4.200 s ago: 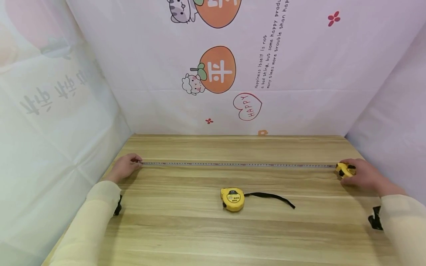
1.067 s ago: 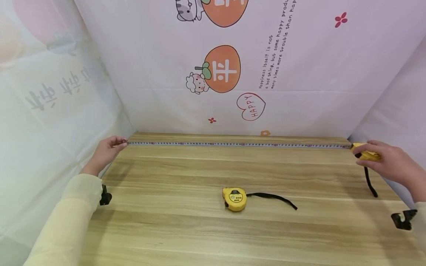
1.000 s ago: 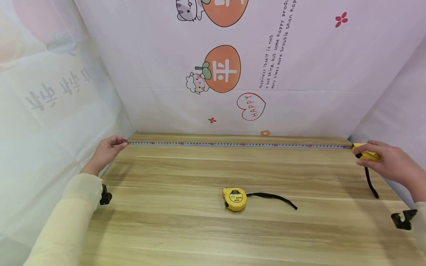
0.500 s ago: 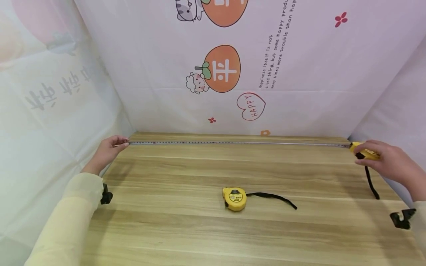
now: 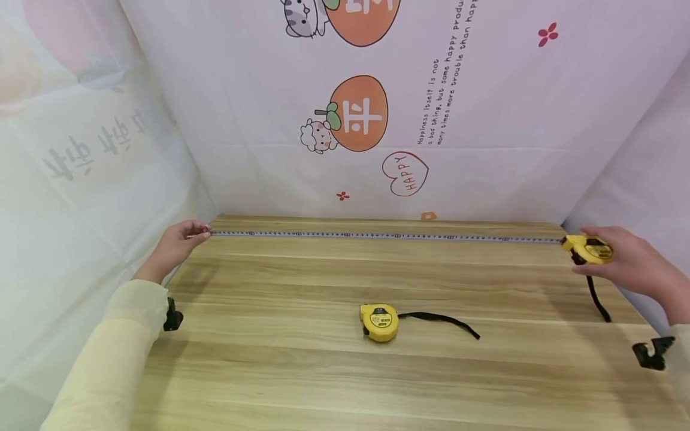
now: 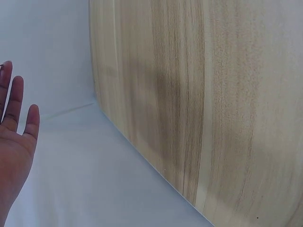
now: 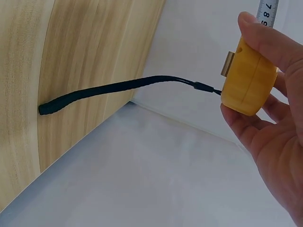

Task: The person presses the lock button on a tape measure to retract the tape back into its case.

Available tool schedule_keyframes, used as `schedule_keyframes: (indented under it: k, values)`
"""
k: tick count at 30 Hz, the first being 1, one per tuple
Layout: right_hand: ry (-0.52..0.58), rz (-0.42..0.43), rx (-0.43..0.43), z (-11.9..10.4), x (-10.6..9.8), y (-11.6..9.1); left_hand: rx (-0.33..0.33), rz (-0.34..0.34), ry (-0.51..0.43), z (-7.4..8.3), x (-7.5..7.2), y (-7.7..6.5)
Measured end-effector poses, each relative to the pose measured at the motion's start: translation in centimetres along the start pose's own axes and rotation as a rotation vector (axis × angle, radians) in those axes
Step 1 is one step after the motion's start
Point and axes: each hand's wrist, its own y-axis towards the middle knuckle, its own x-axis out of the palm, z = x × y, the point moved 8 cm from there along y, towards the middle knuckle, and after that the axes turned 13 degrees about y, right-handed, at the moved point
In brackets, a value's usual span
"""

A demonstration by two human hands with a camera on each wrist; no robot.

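Observation:
My right hand [image 5: 628,254] grips a yellow tape measure [image 5: 592,249] at the table's right side, thumb and fingers around its case. Its black wrist strap [image 7: 113,88] dangles below. From the case the pulled-out blade [image 5: 372,236], marked with numbers, stretches straight across the back of the table. At the far left end my left hand [image 5: 175,244] pinches the blade's tip between thumb and fingers; in the left wrist view that pinch is cut off at the frame edge. A second yellow tape measure [image 5: 380,323] lies on the table between the hands, its black strap trailing right.
The wood-grain table [image 5: 323,383] is enclosed by a printed white curtain [image 5: 259,120] at the back and pale curtains on both sides. A black wrist mount [image 5: 172,315] shows at the left sleeve, another black mount [image 5: 653,353] at the right.
Since the earliest frame both hands have risen, moved apart and back, drawing out more blade. In the last half second the right hand has shifted slightly left and turned the case, its label now showing.

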Motion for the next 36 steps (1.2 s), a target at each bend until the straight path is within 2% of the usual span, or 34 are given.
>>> schedule_keyframes:
  k: [9,20,28,36]
  values:
    - [-0.018,0.005,0.022,0.3,0.1,-0.2,-0.006,0.002,-0.002,-0.3,0.0,-0.4]
    - [0.014,-0.013,0.08,1.0,0.1,-0.5,-0.002,0.002,-0.003,-0.4,0.1,-0.4]
    - [0.048,-0.002,0.072,0.8,0.2,-0.5,-0.009,-0.007,0.0,-0.4,0.5,-0.4]
    - [0.032,0.001,0.046,0.0,0.6,0.0,-0.006,-0.018,0.004,0.1,0.7,-0.2]
